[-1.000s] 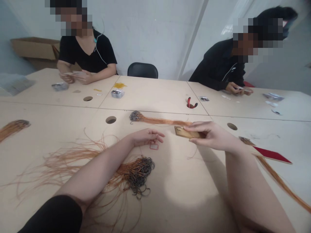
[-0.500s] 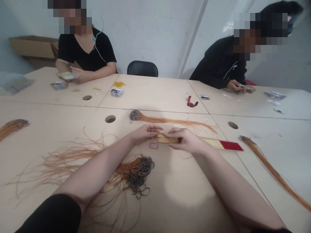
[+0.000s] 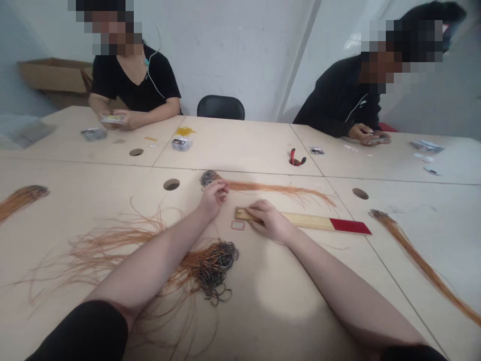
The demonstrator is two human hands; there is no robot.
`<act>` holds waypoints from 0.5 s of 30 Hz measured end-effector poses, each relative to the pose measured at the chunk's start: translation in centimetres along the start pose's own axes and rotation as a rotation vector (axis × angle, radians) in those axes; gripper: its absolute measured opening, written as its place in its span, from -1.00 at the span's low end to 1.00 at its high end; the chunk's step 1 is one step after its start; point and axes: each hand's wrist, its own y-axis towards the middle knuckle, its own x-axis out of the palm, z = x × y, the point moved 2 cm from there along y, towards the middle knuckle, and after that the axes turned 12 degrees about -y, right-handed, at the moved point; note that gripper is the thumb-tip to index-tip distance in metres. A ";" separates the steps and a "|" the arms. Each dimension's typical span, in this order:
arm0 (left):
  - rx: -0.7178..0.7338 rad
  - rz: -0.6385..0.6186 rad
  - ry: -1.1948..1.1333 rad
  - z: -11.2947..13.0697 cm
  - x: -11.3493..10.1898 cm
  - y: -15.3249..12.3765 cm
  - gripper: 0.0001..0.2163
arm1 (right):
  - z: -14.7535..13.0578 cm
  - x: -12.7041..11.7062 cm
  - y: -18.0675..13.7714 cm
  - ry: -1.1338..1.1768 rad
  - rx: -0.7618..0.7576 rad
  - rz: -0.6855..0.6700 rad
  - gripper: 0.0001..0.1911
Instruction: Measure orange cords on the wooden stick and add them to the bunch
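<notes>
My right hand (image 3: 268, 220) grips the left part of a flat wooden strip (image 3: 308, 220) with a red right end, thumb and fingers pressed on it. The strip lies nearly level across the table. My left hand (image 3: 215, 196) hovers left of the strip's end, its fingers curled in; whatever is between them is too small to make out. Behind it rests a bundle of dark fishing hooks (image 3: 209, 177) with orange lines trailing right. A larger pile of hooks (image 3: 216, 265), its orange lines fanning left, lies near my left forearm. A small red-bordered label (image 3: 238, 225) sits below the strip.
More bundled orange lines lie at the far left (image 3: 23, 198) and right (image 3: 421, 258). Red-handled pliers (image 3: 296, 158) stand in a table hole. Across the table (image 3: 240, 145), two people handle small packs beside a stack of clear boxes (image 3: 182, 144). An empty black chair (image 3: 221, 107) stands between them.
My left hand has moved left and away from the strip's end. My right hand and the strip have shifted slightly left, and the strip looks lower on the table.
</notes>
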 end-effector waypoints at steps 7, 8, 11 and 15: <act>-0.118 -0.065 -0.004 -0.3 -0.2 0.6 -0.90 | -0.8 -0.1 0.1 -0.036 0.015 0.095 -0.69; -0.127 -0.068 0.005 -0.3 -0.2 0.7 -0.91 | -0.9 -0.2 0.2 -0.030 0.013 0.099 -0.70; -0.125 -0.064 0.031 -0.3 0.0 0.5 -0.91 | -1.0 -0.1 0.2 -0.015 -0.009 0.098 -0.78; -0.117 -0.082 0.049 -0.2 0.1 0.3 -0.90 | -0.7 0.3 0.2 -0.011 -0.023 0.096 -0.82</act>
